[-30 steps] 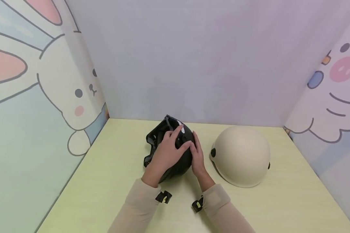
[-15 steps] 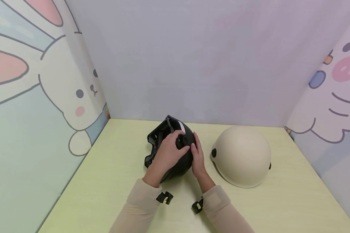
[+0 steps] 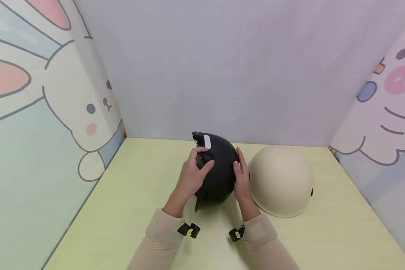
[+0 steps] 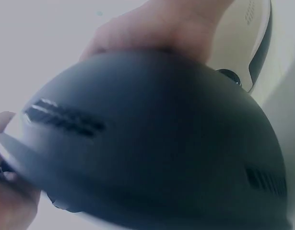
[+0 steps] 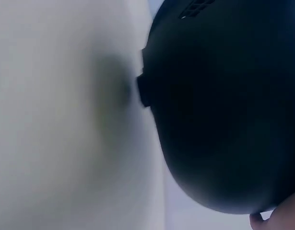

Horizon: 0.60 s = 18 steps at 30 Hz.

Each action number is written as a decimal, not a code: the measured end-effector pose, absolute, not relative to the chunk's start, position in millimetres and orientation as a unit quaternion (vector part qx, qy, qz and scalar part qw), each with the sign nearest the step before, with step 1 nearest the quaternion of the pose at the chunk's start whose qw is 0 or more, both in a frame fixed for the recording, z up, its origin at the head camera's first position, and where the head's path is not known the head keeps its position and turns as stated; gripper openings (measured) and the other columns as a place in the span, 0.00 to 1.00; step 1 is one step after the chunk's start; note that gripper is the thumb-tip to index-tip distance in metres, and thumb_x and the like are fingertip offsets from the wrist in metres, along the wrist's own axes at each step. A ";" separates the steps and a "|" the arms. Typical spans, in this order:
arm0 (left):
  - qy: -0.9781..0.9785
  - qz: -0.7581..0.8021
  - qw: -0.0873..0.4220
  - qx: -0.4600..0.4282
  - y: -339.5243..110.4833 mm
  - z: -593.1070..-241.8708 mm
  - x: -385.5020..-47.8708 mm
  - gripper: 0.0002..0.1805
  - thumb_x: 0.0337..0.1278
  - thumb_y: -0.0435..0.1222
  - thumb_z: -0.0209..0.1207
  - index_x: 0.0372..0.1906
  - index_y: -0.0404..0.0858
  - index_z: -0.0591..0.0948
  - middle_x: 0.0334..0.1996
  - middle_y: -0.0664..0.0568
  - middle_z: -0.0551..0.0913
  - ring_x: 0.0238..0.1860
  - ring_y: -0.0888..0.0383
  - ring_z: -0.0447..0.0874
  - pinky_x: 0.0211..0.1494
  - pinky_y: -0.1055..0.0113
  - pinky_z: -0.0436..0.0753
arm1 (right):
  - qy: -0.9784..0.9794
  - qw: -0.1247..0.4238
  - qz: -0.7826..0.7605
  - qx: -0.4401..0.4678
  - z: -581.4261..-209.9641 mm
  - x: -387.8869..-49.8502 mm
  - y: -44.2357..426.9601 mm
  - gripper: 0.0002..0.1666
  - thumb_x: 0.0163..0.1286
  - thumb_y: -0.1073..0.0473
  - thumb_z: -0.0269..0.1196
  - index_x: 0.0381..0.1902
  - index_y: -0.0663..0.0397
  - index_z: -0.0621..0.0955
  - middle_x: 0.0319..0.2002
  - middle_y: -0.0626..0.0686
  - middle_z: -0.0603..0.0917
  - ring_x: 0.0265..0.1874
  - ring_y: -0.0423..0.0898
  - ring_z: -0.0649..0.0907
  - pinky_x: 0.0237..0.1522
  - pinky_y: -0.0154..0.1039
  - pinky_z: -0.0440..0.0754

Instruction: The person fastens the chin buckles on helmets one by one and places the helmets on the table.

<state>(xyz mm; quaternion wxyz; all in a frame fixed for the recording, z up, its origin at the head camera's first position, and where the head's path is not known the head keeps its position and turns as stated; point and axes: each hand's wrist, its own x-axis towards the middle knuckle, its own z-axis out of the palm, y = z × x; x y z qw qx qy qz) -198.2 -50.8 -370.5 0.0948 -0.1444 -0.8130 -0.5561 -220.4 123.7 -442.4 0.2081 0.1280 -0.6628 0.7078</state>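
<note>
A black helmet (image 3: 219,174) is tilted on its side between my hands, its crown toward the right and its opening turned out of sight. My left hand (image 3: 190,176) holds its near left side, finger and thumb bent around a round black fitting (image 3: 206,157). Against the crown lies my right hand (image 3: 242,180), its fingers mostly straight along the shell. In the left wrist view, dark vents (image 4: 65,117) show on the dome. Right of that hand a beige helmet (image 3: 281,180) sits dome up. Whether the black helmet touches the table is unclear.
The pale yellow-green table (image 3: 121,210) ends at a grey-lilac back wall (image 3: 222,75). A rabbit print (image 3: 81,93) covers the left side panel, a pig print (image 3: 388,108) the right one. Black straps with small devices (image 3: 189,230) hang at both sleeves.
The black helmet has rolled to the right, its opening turning from the left to out of sight. My right hand has moved right with it, closer to the beige helmet, which stays put.
</note>
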 end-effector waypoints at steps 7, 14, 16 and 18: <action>-0.705 -0.690 0.117 -0.114 -58.3 -386.0 -203.1 0.23 0.66 0.38 0.60 0.62 0.37 0.69 0.58 0.40 0.71 0.54 0.48 0.74 0.53 0.56 0.75 | -0.686 0.231 0.677 0.135 -433.9 -219.9 134.4 0.30 0.77 0.60 0.48 0.74 0.59 0.61 0.72 0.59 0.61 0.71 0.54 0.60 0.68 0.52 0.56; -0.639 -0.757 0.116 -0.070 -65.6 -397.4 -205.3 0.23 0.65 0.36 0.59 0.61 0.34 0.68 0.62 0.41 0.67 0.57 0.47 0.70 0.56 0.61 0.73 | -0.749 0.225 0.610 0.124 -428.6 -218.9 138.6 0.29 0.76 0.60 0.51 0.73 0.56 0.65 0.72 0.57 0.63 0.70 0.52 0.61 0.68 0.53 0.55; -0.639 -0.758 0.112 -0.066 -68.6 -399.1 -205.5 0.23 0.66 0.36 0.59 0.61 0.34 0.68 0.62 0.41 0.66 0.56 0.47 0.71 0.55 0.60 0.73 | -0.765 0.223 0.591 0.126 -427.1 -219.6 137.9 0.29 0.76 0.57 0.52 0.72 0.54 0.67 0.72 0.56 0.63 0.71 0.50 0.61 0.68 0.52 0.54; -0.648 -0.751 0.106 -0.066 -71.5 -398.6 -204.8 0.23 0.66 0.37 0.59 0.61 0.35 0.67 0.62 0.41 0.66 0.56 0.46 0.71 0.55 0.59 0.73 | -0.774 0.215 0.582 0.128 -420.6 -216.5 135.7 0.28 0.76 0.57 0.52 0.72 0.56 0.67 0.72 0.57 0.63 0.71 0.51 0.61 0.68 0.53 0.54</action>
